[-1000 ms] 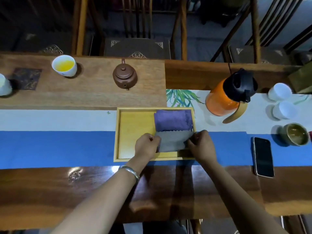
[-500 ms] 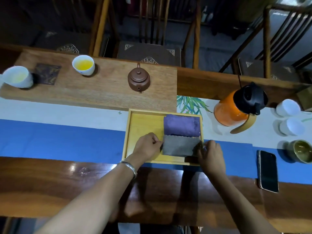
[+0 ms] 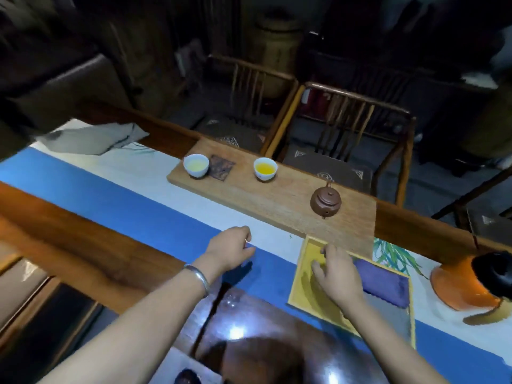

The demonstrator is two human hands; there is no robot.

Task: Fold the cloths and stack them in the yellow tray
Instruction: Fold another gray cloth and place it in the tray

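Observation:
The yellow tray [image 3: 304, 293] lies on the blue runner at the right. A folded purple cloth [image 3: 385, 284] rests in its far right part, and a folded grey cloth [image 3: 393, 318] lies just nearer, partly behind my right forearm. My right hand [image 3: 336, 275] hovers over the tray's bare left half, fingers loosely curled, holding nothing. Left of the tray, my left hand [image 3: 231, 249] hangs over the blue runner with loosely curled, empty fingers. Far left on the table lies a loose grey cloth [image 3: 91, 138], unfolded.
A wooden board [image 3: 291, 200] behind the tray carries two white cups [image 3: 264, 169] with tea, a dark coaster [image 3: 220, 167] and a brown teapot [image 3: 325, 200]. An orange-and-black kettle [image 3: 471, 284] stands right of the tray. Wooden chairs line the far side.
Both hands let go of the grey cloth and lifted away to the left. My head turned left, bringing the loose grey cloth at the far left into view.

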